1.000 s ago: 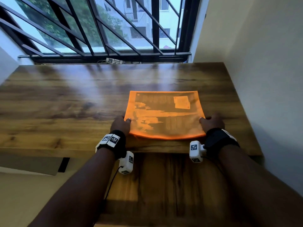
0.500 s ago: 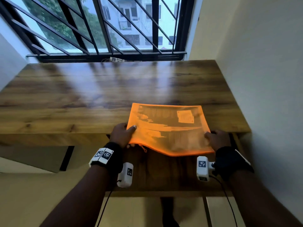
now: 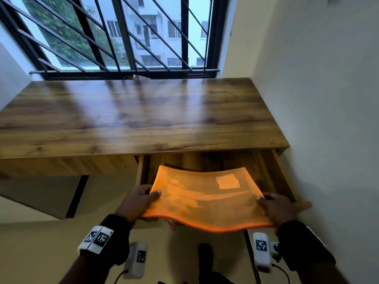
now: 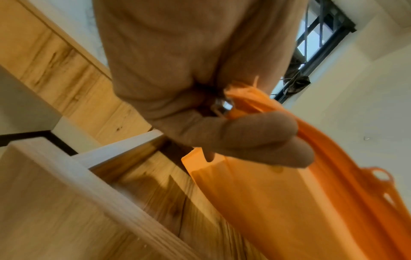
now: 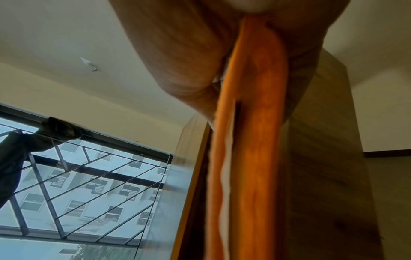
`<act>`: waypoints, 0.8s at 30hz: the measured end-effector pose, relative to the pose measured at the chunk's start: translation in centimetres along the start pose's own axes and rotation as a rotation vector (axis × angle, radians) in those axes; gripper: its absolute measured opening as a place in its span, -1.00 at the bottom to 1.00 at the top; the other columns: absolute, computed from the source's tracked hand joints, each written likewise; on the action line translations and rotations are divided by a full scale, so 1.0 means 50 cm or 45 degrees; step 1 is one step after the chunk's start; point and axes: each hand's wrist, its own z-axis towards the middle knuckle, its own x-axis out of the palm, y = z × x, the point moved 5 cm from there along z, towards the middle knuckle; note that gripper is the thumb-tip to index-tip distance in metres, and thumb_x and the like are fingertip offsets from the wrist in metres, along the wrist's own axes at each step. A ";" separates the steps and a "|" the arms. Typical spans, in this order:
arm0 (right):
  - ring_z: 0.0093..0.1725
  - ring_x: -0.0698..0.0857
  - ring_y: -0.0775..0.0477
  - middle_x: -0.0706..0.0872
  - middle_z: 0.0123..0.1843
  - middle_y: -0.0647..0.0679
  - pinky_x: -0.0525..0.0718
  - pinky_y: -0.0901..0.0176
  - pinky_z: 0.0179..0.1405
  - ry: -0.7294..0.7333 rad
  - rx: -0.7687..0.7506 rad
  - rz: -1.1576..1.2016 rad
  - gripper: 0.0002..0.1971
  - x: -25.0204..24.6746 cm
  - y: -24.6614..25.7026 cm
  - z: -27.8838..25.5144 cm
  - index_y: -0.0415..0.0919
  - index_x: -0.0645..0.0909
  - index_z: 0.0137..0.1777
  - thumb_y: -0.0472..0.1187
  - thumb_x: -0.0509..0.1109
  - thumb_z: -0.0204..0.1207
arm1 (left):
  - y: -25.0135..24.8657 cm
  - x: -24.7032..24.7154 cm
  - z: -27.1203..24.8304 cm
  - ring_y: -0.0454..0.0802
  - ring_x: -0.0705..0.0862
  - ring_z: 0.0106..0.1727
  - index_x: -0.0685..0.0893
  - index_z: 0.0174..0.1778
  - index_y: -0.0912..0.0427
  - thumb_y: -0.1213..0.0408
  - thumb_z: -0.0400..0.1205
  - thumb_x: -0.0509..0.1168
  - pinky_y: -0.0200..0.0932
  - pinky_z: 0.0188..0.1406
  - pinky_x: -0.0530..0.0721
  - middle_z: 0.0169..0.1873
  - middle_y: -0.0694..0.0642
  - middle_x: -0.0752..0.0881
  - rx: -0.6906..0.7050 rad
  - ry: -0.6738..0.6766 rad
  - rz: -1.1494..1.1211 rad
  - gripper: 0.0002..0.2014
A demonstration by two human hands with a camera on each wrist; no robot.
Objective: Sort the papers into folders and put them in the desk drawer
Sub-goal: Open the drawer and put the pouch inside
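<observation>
While you carry the orange folder (image 3: 205,197) by its two short sides, it hangs over the open drawer (image 3: 285,177) at the desk's (image 3: 133,117) front right corner, below the desktop's front edge and not yet resting on the drawer floor, as far as the head view tells. Your left hand (image 3: 135,203) pinches the folder's near left corner, thumb on top and fingers curled beneath; I judge this two-sided hold is there to keep the limp sleeve level, since its middle sags between your grips. Your right hand (image 3: 276,208) pinches the right side likewise, thumb across the top.

The left wrist view adds what the head view hides: two fingers (image 4: 262,133) pressed together under the folder (image 4: 278,202), a metal zip pull beside them, and the drawer's side wall (image 4: 124,146) just beside the folder's corner. The right wrist view shows the folder (image 5: 255,140) edge-on, with white paper (image 5: 227,176) inside, clamped between thumb and fingers, though blur hides the fingertips.
</observation>
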 end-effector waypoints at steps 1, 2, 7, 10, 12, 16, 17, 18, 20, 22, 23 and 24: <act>-0.10 0.66 -0.15 0.70 0.04 -0.20 0.60 -0.02 -0.01 0.006 0.002 -0.001 -0.69 0.000 -0.002 -0.005 -0.24 0.67 0.28 -0.17 0.44 0.57 | 0.006 0.003 -0.002 0.14 0.74 -0.48 0.68 0.17 0.23 0.24 0.72 0.32 -0.14 -0.67 0.62 -0.30 0.29 0.80 -0.025 0.012 0.010 -0.81; -0.10 0.66 -0.15 0.70 0.03 -0.19 0.58 -0.01 -0.02 0.009 0.011 0.003 -0.70 0.001 -0.003 -0.004 -0.25 0.67 0.27 -0.18 0.43 0.57 | 0.010 0.008 0.001 0.15 0.75 -0.48 0.67 0.18 0.23 0.22 0.72 0.32 -0.14 -0.66 0.61 -0.28 0.30 0.80 -0.043 0.015 0.022 -0.80; -0.19 0.62 -0.24 0.68 -0.14 -0.31 0.64 -0.22 0.01 0.047 0.088 0.068 -0.87 0.021 0.031 0.049 -0.40 0.68 -0.08 -0.33 0.37 0.49 | 0.010 0.024 0.083 0.13 0.81 -0.15 0.65 0.26 0.30 0.27 0.72 0.30 0.02 -0.26 0.78 -0.07 0.22 0.79 -0.136 0.042 0.168 -0.75; -0.22 0.57 -0.23 0.62 -0.17 -0.38 0.63 -0.16 -0.09 0.055 0.074 0.024 -0.83 0.034 0.065 0.102 -0.52 0.65 -0.15 -0.35 0.34 0.46 | -0.005 0.034 0.139 0.02 0.73 -0.10 0.61 0.16 0.22 0.29 0.73 0.27 -0.14 -0.24 0.69 -0.07 0.10 0.71 -0.193 0.060 0.396 -0.86; -0.27 0.54 -0.16 0.60 -0.19 -0.30 0.50 0.03 -0.27 0.095 0.060 -0.052 -0.84 0.045 0.088 0.132 -0.43 0.62 -0.28 -0.36 0.33 0.50 | -0.011 0.035 0.179 -0.01 0.68 -0.08 0.59 0.20 0.17 0.27 0.72 0.28 -0.20 -0.25 0.61 -0.03 0.07 0.67 -0.227 0.055 0.583 -0.84; -0.15 0.65 -0.25 0.68 -0.15 -0.34 0.58 -0.02 -0.11 0.179 0.059 -0.254 -0.85 0.069 0.105 0.198 -0.33 0.62 -0.34 -0.37 0.40 0.46 | -0.001 0.026 0.242 0.04 0.68 -0.01 0.63 0.32 0.27 0.29 0.67 0.34 -0.16 -0.21 0.62 0.02 0.14 0.67 -0.337 0.086 0.880 -0.69; -0.10 0.70 -0.30 0.72 -0.13 -0.36 0.64 -0.07 -0.04 0.172 0.054 -0.277 -0.91 0.071 0.107 0.208 -0.39 0.67 -0.27 -0.38 0.42 0.44 | 0.005 0.024 0.250 0.07 0.70 0.01 0.65 0.30 0.29 0.32 0.66 0.36 -0.13 -0.17 0.64 0.03 0.17 0.69 -0.362 0.098 0.929 -0.70; -0.06 0.72 -0.32 0.74 -0.11 -0.37 0.67 -0.10 0.01 0.168 0.042 -0.301 -0.92 0.075 0.108 0.220 -0.42 0.70 -0.21 -0.38 0.43 0.43 | 0.010 0.025 0.257 0.11 0.72 0.05 0.68 0.28 0.32 0.34 0.65 0.38 -0.10 -0.12 0.66 0.04 0.20 0.70 -0.379 0.114 0.972 -0.71; -0.06 0.74 -0.32 0.76 -0.11 -0.34 0.70 -0.13 0.05 0.175 0.034 -0.343 -0.92 0.080 0.106 0.233 -0.40 0.72 -0.15 -0.37 0.44 0.43 | 0.020 0.029 0.266 0.17 0.75 0.14 0.71 0.24 0.35 0.35 0.63 0.41 -0.07 -0.06 0.66 0.00 0.22 0.71 -0.401 0.141 1.036 -0.72; -0.07 0.74 -0.29 0.76 -0.10 -0.30 0.74 -0.14 0.07 0.182 0.042 -0.362 -0.92 0.085 0.101 0.237 -0.35 0.73 -0.12 -0.35 0.45 0.43 | 0.022 0.038 0.272 0.14 0.76 0.09 0.72 0.23 0.35 0.36 0.61 0.43 -0.10 -0.12 0.66 -0.04 0.20 0.71 -0.416 0.165 1.075 -0.71; -0.06 0.74 -0.28 0.77 -0.07 -0.28 0.74 -0.15 0.08 0.180 0.050 -0.366 -0.90 0.085 0.099 0.237 -0.32 0.74 -0.08 -0.33 0.46 0.44 | 0.022 0.041 0.270 0.12 0.75 0.04 0.71 0.23 0.36 0.36 0.61 0.43 -0.10 -0.13 0.64 -0.05 0.21 0.71 -0.426 0.169 1.079 -0.71; -0.03 0.74 -0.27 0.77 -0.04 -0.26 0.73 -0.16 0.10 0.173 0.049 -0.375 -0.87 0.085 0.091 0.244 -0.29 0.75 -0.04 -0.30 0.47 0.44 | 0.019 0.044 0.266 0.11 0.74 0.01 0.70 0.24 0.36 0.35 0.62 0.43 -0.10 -0.12 0.65 -0.04 0.22 0.72 -0.437 0.162 1.089 -0.71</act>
